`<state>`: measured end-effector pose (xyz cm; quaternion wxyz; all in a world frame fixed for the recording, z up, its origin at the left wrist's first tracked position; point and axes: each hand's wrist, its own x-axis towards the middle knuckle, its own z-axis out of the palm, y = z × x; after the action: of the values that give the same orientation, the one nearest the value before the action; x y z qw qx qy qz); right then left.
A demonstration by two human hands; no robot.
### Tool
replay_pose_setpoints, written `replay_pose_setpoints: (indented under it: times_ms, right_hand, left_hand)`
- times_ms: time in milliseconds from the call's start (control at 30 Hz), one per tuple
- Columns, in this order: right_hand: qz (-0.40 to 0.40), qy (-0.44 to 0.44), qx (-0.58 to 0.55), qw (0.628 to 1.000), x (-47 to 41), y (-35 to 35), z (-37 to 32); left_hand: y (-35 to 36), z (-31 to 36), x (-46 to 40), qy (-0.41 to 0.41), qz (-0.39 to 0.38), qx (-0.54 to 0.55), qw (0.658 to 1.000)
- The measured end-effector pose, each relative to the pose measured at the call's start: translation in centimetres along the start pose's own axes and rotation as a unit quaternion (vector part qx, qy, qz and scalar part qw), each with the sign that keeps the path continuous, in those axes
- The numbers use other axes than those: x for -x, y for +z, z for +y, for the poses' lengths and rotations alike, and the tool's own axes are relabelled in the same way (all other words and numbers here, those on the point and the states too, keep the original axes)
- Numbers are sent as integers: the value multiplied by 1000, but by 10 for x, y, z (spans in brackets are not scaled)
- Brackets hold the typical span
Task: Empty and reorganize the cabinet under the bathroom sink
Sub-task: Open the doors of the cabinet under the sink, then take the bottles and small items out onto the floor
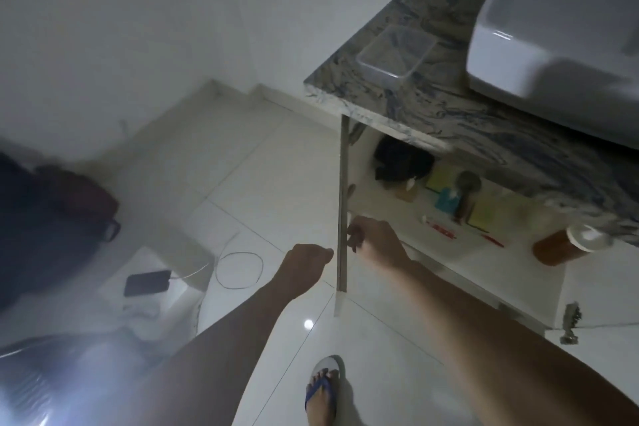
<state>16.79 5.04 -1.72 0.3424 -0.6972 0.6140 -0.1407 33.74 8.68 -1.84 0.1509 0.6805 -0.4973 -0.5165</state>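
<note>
The person is standing over the open white cabinet door [342, 218], seen edge-on. The right hand [375, 240] is gripping its edge, fingers [352, 235] curled around it; the left hand [304, 261] is closing into a loose fist just beside it at nine o'clock. Inside the cabinet, at two o'clock, an orange bottle with a white cap [567, 244] is lying near yellow boxes [480, 214] (blurred). A clear plastic tub [394, 52] is sitting on the marbled worktop [449, 111].

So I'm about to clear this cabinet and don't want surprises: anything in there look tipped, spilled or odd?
Yes. The orange bottle lies on its side at the shelf's front right. Red tubes lie loose on the shelf. Outside, a phone and its cable sit on the floor near the open door. No spill shows.
</note>
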Motion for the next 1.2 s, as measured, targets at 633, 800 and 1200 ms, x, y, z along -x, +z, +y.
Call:
replay_pose_setpoints:
  times_ms: [633, 800, 1200]
  right_hand:
    - [49, -248, 247, 935, -99, 38, -82]
    - [4, -216, 259, 941, -106, 40, -96]
    - [-82, 29, 51, 995, -68, -40, -39]
  left_hand:
    - [-129, -51, -26, -5, 206, -113, 972]
    - [-139, -46, -29, -19, 211, -111, 971]
    - [-101, 17, -45, 151, 136, -163, 965]
